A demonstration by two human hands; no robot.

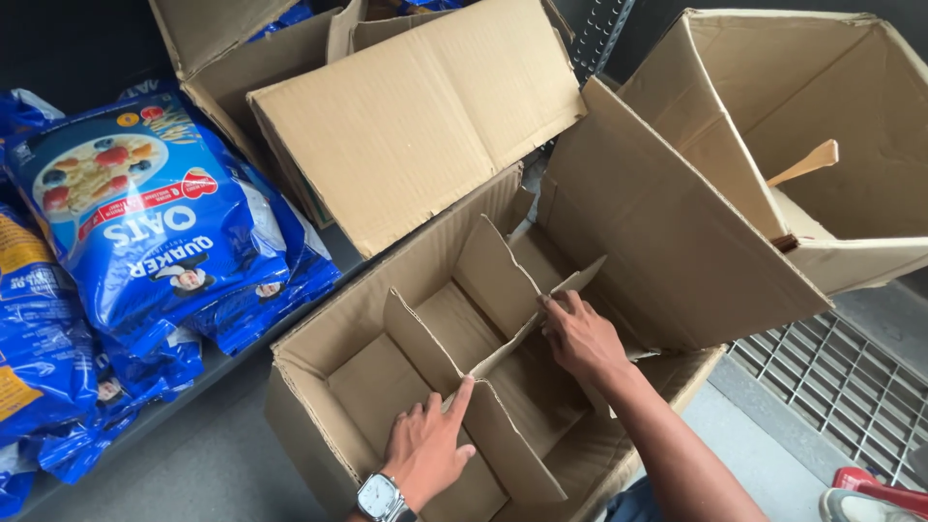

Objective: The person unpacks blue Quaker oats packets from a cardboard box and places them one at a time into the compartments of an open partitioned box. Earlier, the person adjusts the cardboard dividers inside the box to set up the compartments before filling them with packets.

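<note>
Three brown cardboard boxes are sitting here: one open box with dividers (367,319), one box with big flaps behind it (406,116), and one empty box on the right (851,126). About five shiny blue food bags (145,213) are lying in a pile. Two bare hands, left (425,449) and right (580,338), are showing, and one silver wristwatch (379,497).

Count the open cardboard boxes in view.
3. One with dividers under both hands, bottom centre; one behind it, top centre, flaps folded over; one top right, lying tilted. More may sit out of frame.
</note>
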